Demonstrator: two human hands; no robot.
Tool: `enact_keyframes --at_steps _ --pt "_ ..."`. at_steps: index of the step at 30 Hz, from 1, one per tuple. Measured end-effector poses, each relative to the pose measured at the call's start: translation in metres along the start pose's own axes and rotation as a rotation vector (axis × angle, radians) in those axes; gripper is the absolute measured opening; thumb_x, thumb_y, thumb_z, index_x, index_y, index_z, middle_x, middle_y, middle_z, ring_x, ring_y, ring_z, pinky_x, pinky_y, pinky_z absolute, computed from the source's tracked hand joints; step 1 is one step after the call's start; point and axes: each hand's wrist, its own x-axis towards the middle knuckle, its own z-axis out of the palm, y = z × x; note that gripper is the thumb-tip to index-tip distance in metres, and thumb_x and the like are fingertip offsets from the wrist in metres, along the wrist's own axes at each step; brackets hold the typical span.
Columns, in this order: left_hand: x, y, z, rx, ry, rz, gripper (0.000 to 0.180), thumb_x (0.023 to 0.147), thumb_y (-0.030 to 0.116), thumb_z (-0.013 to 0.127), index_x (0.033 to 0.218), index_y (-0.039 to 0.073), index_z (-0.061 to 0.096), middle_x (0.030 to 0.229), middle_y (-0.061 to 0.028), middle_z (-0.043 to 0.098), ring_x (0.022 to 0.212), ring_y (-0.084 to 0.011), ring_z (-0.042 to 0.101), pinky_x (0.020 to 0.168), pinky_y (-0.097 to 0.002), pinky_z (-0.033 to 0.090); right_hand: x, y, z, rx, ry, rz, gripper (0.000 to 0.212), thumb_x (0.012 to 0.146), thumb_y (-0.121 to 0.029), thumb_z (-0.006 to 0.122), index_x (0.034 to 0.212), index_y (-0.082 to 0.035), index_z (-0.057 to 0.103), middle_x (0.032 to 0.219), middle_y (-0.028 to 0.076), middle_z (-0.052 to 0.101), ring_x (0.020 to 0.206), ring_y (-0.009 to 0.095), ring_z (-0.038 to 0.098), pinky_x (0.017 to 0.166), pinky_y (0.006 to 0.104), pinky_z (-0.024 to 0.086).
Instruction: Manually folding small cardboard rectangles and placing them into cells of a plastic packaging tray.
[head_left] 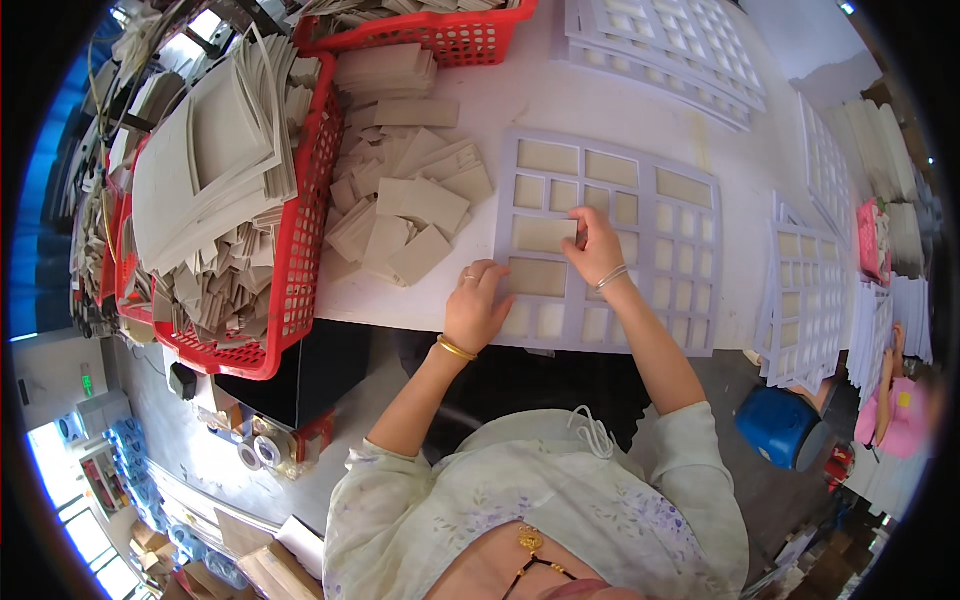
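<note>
A white grid panel (648, 225) with rectangular openings lies on the table in front of me. My right hand (597, 250) pinches the right end of a grey cardboard piece (540, 233), which lies at an opening in the panel's left column. My left hand (478, 306) rests by the panel's left edge, fingers bent and thumb apart, with nothing visible in it. Beside that hand, an opening shows grey board (538, 277). To the left is a loose heap of grey cardboard pieces (405, 215).
A red plastic basket (305, 215) full of cardboard offcuts stands at the left; another red basket (470, 48) sits at the back. Stacked white grid panels (690, 60) lie at the far right, more panels (805, 300) at the right. A blue stool (775, 425) and a person in pink (895, 415) are farther right.
</note>
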Motion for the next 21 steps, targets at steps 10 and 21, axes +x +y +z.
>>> enact_keyframes --at_steps 10,21 --pt "-0.002 -0.012 -0.002 -0.093 -0.009 0.042 0.036 0.068 0.003 0.069 0.102 0.007 0.056 0.108 -0.0108 0.055 0.097 -0.0335 0.054 0.077 -0.0389 0.05 0.01 -0.002 -0.02 0.581 -0.13 0.452 0.015 0.081 -0.002 0.058 0.096 -0.001 0.062 0.07 0.0 0.055 0.052 0.005 0.049 0.039 0.0233 0.044" --pt "-0.003 -0.015 0.002 -0.147 0.035 0.054 0.033 0.068 0.002 0.069 0.099 0.006 0.058 0.105 -0.0104 0.056 0.095 -0.0333 0.055 0.076 -0.0387 0.05 0.009 -0.015 0.003 0.246 -0.131 0.25 0.014 0.081 -0.002 0.058 0.095 -0.004 0.061 0.081 0.003 0.055 0.056 0.008 0.052 0.041 0.0255 0.046"
